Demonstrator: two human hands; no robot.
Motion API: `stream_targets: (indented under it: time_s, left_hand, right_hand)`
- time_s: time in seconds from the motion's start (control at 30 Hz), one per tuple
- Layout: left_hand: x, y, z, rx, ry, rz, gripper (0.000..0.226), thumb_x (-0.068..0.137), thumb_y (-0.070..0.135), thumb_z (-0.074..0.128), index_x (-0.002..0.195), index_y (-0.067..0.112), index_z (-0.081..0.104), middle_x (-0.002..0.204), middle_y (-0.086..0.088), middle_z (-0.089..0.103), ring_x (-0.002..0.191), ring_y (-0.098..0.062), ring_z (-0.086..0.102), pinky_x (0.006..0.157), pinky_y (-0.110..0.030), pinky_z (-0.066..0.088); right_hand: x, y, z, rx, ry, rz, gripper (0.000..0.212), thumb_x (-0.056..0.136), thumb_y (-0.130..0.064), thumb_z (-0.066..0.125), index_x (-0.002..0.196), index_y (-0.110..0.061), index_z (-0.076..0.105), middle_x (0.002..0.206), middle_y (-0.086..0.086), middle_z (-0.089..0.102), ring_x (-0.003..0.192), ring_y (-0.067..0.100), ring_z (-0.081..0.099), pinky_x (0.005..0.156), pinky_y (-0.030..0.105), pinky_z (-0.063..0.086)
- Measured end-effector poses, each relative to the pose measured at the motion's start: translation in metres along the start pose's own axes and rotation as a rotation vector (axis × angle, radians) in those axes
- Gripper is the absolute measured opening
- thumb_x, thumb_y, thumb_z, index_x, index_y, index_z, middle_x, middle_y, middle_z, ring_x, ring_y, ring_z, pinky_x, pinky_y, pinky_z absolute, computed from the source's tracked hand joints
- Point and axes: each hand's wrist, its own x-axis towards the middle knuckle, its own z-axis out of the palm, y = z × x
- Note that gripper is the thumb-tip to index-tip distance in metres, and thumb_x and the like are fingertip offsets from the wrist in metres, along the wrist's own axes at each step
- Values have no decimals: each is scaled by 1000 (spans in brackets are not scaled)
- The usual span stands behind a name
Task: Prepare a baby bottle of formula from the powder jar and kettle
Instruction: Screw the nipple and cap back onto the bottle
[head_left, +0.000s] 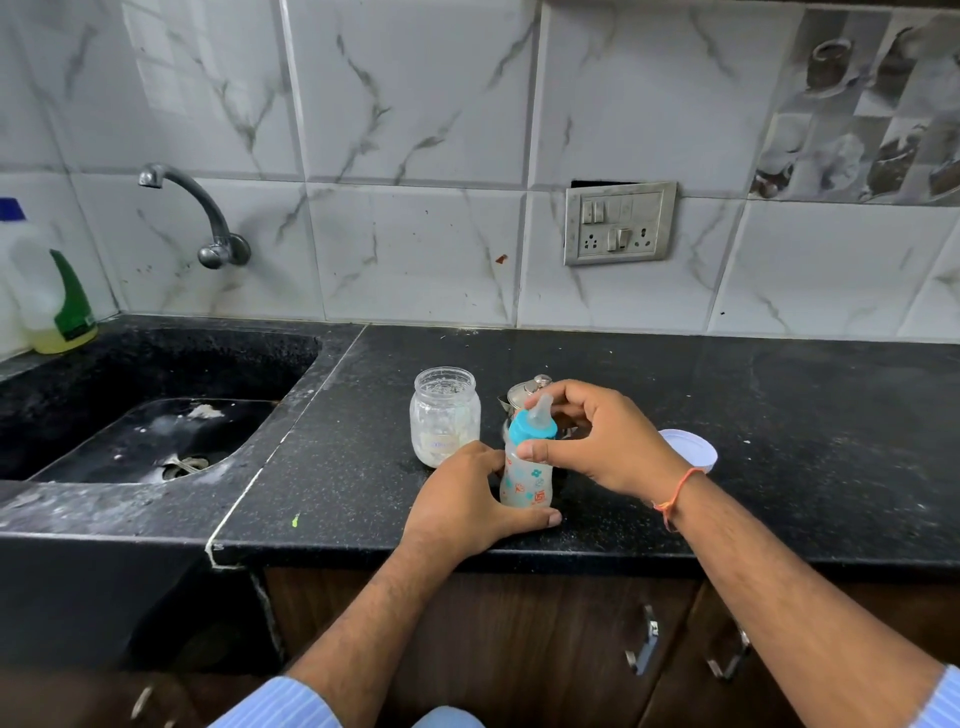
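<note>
A baby bottle (527, 480) with printed pictures stands upright on the black counter (779, 415). My left hand (467, 499) grips its lower body from the left. My right hand (597, 441) pinches the blue teat cap (531, 428) at the bottle's top. The open clear powder jar (444, 415), with a little white powder at its bottom, stands just left of the bottle. A small steel kettle (524, 393) sits behind the bottle, mostly hidden by my right hand.
The jar's white lid (693, 448) lies on the counter to the right of my right wrist. A black sink (156, 415) with a wall tap (202, 213) is at the left. A detergent bottle (47, 291) stands in the far-left corner. Cabinet handles (644, 644) are below the counter edge.
</note>
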Motion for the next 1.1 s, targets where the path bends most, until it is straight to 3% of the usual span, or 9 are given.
stream_targets:
  time_s: [0.1, 0.17, 0.37, 0.57, 0.67, 0.87, 0.97, 1.1]
  left_hand:
    - [0, 0, 0, -3, -7, -3, 75, 67, 78, 90, 124, 33, 73, 110, 22, 59, 101, -1, 62, 91, -30, 61]
    - [0, 0, -1, -3, -12, -8, 75, 67, 78, 90, 125, 33, 72, 110, 22, 58, 102, -2, 62, 91, -30, 60]
    - [2, 1, 1, 0, -4, -8, 75, 68, 76, 90, 127, 33, 71, 108, 24, 56, 100, -1, 60, 86, -24, 56]
    - [3, -1, 2, 7, -6, -4, 74, 69, 76, 90, 126, 33, 72, 110, 23, 57, 98, 0, 60, 84, -22, 54]
    - [3, -1, 2, 2, -11, -7, 73, 69, 75, 90, 126, 33, 72, 111, 22, 58, 101, -1, 61, 88, -25, 57]
    - [4, -2, 2, 0, -24, -3, 75, 69, 75, 90, 128, 32, 71, 113, 23, 58, 104, -1, 61, 89, -23, 57]
    - [5, -2, 2, -15, -27, -2, 76, 69, 75, 90, 129, 32, 72, 113, 23, 58, 103, 0, 62, 88, -21, 55]
    - [5, -2, 1, -4, -24, -1, 77, 69, 76, 90, 129, 32, 72, 114, 23, 59, 102, -1, 62, 88, -22, 56]
  right_hand:
    - [0, 4, 2, 47, -18, 9, 48, 81, -34, 92, 125, -34, 74, 123, -16, 77, 116, 3, 71, 103, 39, 59]
    - [1, 5, 2, 47, -26, 7, 48, 82, -33, 92, 127, -34, 74, 123, -15, 77, 117, 4, 71, 104, 42, 59]
    - [-1, 4, 5, -10, 6, -1, 48, 79, -42, 92, 124, -35, 76, 119, -18, 77, 111, 3, 73, 99, 40, 61]
    - [-2, -7, 2, -138, 6, -32, 43, 83, -38, 90, 124, -32, 77, 119, -20, 76, 106, -5, 69, 89, 19, 55]
    - [1, -11, 1, -163, -20, -64, 43, 84, -38, 89, 125, -30, 77, 125, -20, 75, 112, -4, 69, 98, 26, 58]
    - [10, -4, -10, 40, -168, -18, 47, 87, -19, 88, 131, -26, 74, 129, -16, 75, 122, 1, 69, 108, 32, 56]
    - [14, 2, -13, 186, -231, 18, 47, 90, -4, 82, 134, -17, 71, 130, -12, 75, 123, 5, 69, 106, 28, 56]
    - [15, 3, -14, 250, -268, 27, 49, 91, 0, 79, 137, -14, 68, 132, -8, 75, 126, 8, 69, 105, 27, 56]
